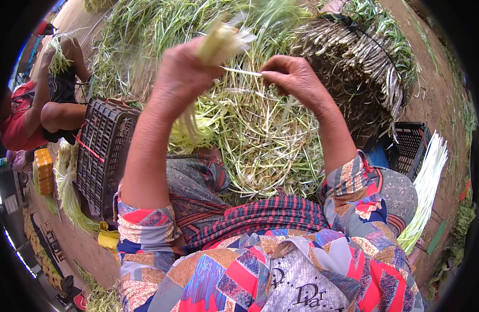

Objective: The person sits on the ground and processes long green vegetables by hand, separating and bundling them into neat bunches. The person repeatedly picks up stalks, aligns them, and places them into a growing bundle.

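Note:
My left hand [184,70] is closed around a bunch of pale green-white stalks [220,43], blurred at its top end; yellow-green leaves hang below the fist. Between the thumb and fingers of my right hand [288,74] is the end of one thin white strand [241,71], which stretches across to my left hand. Loose trimmed leaves and stalks [270,148] lie in a pile before my lap, under both hands. Beyond them spreads a large heap of green leafy stalks [145,35]. To the right of my right hand lies a thick tied bundle of stalks with whitish ends [352,50].
A black plastic crate [102,156] stands at my left, beside a seated person [36,105] who holds stalks. Another dark crate [409,148] is at the right, near a pile of long white-green stalks [424,191]. Pale stalks [69,187] and a yellow-orange container [43,171] are at far left.

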A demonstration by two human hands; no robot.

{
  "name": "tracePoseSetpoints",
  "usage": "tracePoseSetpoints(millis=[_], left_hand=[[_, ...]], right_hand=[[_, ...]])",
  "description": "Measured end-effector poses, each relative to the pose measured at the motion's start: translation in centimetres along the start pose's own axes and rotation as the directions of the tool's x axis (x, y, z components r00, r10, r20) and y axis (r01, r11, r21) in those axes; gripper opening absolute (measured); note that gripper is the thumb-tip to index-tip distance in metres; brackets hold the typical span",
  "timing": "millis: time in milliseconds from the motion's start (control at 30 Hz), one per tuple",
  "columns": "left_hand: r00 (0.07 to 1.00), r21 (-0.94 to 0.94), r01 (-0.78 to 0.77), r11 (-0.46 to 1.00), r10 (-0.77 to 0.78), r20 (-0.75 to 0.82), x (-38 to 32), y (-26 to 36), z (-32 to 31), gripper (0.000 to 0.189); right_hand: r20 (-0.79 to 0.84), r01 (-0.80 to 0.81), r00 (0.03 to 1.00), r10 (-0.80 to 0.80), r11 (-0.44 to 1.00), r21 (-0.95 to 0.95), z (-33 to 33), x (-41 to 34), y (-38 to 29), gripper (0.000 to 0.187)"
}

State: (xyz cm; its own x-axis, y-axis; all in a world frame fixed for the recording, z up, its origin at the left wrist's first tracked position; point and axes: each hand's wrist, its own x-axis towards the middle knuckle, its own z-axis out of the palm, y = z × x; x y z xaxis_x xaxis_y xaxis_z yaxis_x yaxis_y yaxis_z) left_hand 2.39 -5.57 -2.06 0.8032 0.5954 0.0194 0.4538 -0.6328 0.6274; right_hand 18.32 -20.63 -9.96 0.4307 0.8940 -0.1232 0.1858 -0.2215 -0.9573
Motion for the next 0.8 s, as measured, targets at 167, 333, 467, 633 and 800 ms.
tracePoseSetpoints(millis=[167,333,467,633,800], left_hand=[[0.961,0.055,-0.211,0.976,0.197,0.196,-0.8,1.2,1.7,0.030],[1.000,0.221,-0.018,0.975,0.016,0.009,-0.7,0.4,0.1,0.028],[0.912,0.173,0.089,0.981,-0.011,-0.410,-0.5,-1.7,-4.3,0.031],[0.547,0.521,0.261,0.813,0.320,-0.774,-1.3,-4.0,-11.4,0.035],[0.408,0.507,0.353,0.786,0.359,-0.840,-3.3,-3.8,-13.5,0.028]], right_hand=[[0.136,0.052,0.986,-0.099,0.948,0.314,2.0,0.3,-1.1,0.017],[-0.048,-0.035,0.997,0.052,0.951,0.307,3.5,4.1,5.8,0.030],[-0.061,-0.281,0.957,0.284,0.853,-0.440,8.4,4.8,15.1,0.048],[0.500,0.283,0.747,0.438,0.470,-0.836,14.4,-7.1,20.5,0.028],[0.706,0.437,0.454,0.544,0.555,-0.708,16.2,-9.4,16.8,0.024]])
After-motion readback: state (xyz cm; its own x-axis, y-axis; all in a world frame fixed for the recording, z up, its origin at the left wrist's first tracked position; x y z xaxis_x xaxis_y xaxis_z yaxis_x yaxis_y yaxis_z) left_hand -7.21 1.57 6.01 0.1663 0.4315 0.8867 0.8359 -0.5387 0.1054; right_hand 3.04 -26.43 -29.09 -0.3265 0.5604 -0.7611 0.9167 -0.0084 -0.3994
